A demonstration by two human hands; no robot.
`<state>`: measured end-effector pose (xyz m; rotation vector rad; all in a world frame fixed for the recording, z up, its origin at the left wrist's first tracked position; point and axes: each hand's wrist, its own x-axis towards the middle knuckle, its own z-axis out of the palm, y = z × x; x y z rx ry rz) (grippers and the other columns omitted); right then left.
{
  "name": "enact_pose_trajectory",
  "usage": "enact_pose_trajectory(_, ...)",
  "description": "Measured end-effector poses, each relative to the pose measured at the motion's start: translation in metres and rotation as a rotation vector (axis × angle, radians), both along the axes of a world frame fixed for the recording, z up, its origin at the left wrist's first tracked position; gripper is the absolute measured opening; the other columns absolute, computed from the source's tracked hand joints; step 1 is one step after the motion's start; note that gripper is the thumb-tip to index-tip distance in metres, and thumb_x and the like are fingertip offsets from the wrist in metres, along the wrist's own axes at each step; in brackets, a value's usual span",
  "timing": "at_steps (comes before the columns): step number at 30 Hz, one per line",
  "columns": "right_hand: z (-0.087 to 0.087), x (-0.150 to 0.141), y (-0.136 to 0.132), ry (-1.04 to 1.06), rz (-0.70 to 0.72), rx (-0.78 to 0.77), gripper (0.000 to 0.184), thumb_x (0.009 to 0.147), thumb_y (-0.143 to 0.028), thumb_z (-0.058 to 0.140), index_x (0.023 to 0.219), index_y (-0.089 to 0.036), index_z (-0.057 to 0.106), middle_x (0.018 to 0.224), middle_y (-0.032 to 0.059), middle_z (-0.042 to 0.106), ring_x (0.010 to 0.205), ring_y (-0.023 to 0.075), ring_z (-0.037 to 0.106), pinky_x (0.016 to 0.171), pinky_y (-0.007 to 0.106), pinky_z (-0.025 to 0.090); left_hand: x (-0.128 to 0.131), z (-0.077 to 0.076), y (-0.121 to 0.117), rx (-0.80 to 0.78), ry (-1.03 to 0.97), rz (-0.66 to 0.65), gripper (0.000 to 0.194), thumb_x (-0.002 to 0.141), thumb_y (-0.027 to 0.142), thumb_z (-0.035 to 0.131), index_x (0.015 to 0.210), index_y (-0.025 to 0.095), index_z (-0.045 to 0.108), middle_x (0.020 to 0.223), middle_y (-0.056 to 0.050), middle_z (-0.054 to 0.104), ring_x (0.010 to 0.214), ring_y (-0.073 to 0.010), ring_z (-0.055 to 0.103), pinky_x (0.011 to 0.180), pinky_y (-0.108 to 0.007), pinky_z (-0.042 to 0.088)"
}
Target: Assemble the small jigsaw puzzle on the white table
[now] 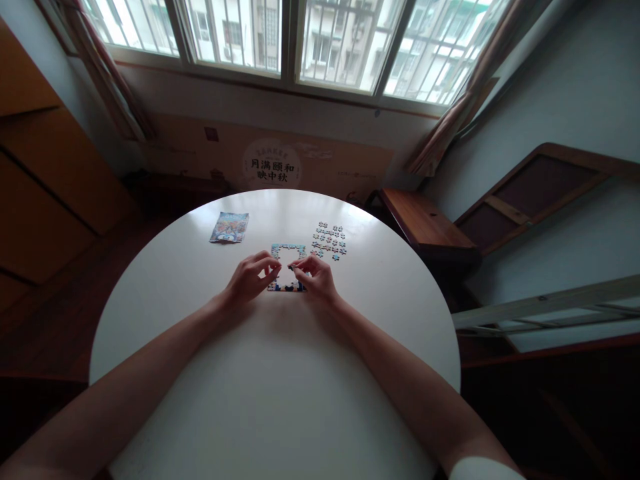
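A jigsaw puzzle frame (289,247) lies on the white table in front of me, its edge pieces joined around a pale, open middle. My right hand (319,277) is over its right side, thumb and fingers pinching a small dark puzzle piece (291,268). Over the left side is my left hand (253,275), with thumb and fingertips brought together; anything between them is too small to make out. Loose puzzle pieces (329,240) are spread in rough rows to the right, just beyond my right hand. Both hands partly hide the frame's sides.
A colourful printed packet or sheet (230,227) lies at the back left of the round white table (280,373). Past the table's right edge stands a wooden bench or stool (425,217). Barred windows (340,47) and a printed board (320,150) are behind.
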<state>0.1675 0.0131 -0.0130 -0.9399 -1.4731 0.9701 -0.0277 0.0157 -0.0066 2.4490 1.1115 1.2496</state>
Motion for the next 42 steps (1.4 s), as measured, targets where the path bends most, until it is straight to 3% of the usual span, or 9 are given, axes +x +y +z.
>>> enact_pose_trajectory(8,-0.007,0.0014,0.0033,-0.125,0.0,0.095,0.017,0.08,-0.034,0.063,0.088,-0.022,0.073,0.083,0.0041,0.07,0.069,0.0142,0.06,0.065,0.028,0.049,-0.0008,-0.0023,0.0016,-0.059,-0.034,-0.016,0.016,0.091,0.027,0.054,0.087,0.018,0.066,0.081,-0.002,0.061,0.066,-0.009,0.058,0.063,-0.021,0.047)
enact_pose_trajectory(12,-0.0093,0.0015,0.0039,-0.133,0.009,0.057,0.021,0.078,-0.037,0.067,0.092,-0.023,0.074,0.079,0.0033,0.071,0.063,0.0139,0.059,0.062,0.028,0.048,0.0,-0.0007,-0.0002,-0.088,-0.01,-0.043,0.015,0.09,0.027,0.054,0.092,0.018,0.066,0.083,-0.001,0.062,0.064,-0.0085,0.059,0.061,-0.02,0.048)
enact_pose_trajectory(23,-0.0076,-0.0001,0.004,-0.145,0.014,0.061,0.021,0.077,-0.04,0.069,0.077,-0.019,0.071,0.075,0.0032,0.071,0.063,0.0131,0.059,0.059,0.026,0.046,-0.0014,-0.0032,0.0028,-0.012,0.051,-0.129,0.014,0.09,0.026,0.058,0.097,0.02,0.069,0.08,-0.001,0.063,0.066,-0.0093,0.06,0.062,-0.021,0.048)
enact_pose_trajectory(31,-0.0069,0.0001,0.0043,-0.124,-0.04,0.048,0.02,0.081,-0.036,0.063,0.084,-0.018,0.072,0.081,0.0057,0.072,0.067,0.0138,0.061,0.059,0.025,0.046,-0.0016,-0.0041,0.0039,0.0,0.041,-0.069,0.016,0.09,0.031,0.058,0.093,0.02,0.069,0.078,-0.001,0.062,0.062,-0.0089,0.059,0.058,-0.02,0.048)
enact_pose_trajectory(39,-0.0094,0.0011,0.0048,-0.141,-0.01,0.045,0.015,0.078,-0.027,0.062,0.085,-0.018,0.072,0.079,0.0036,0.071,0.063,0.0112,0.058,0.058,0.024,0.046,-0.0016,-0.0041,0.0039,-0.026,0.043,-0.036,0.015,0.09,0.03,0.058,0.092,0.019,0.069,0.081,-0.001,0.064,0.063,-0.0087,0.06,0.059,-0.02,0.049)
enact_pose_trajectory(42,-0.0104,0.0015,0.0049,-0.13,0.034,0.025,0.022,0.077,-0.029,0.065,0.096,-0.018,0.071,0.076,0.0027,0.07,0.061,0.0108,0.057,0.056,0.023,0.045,-0.0022,-0.0066,0.0057,-0.022,0.01,-0.05,0.018,0.092,0.03,0.055,0.099,0.021,0.068,0.088,-0.003,0.065,0.068,-0.0096,0.062,0.063,-0.021,0.051)
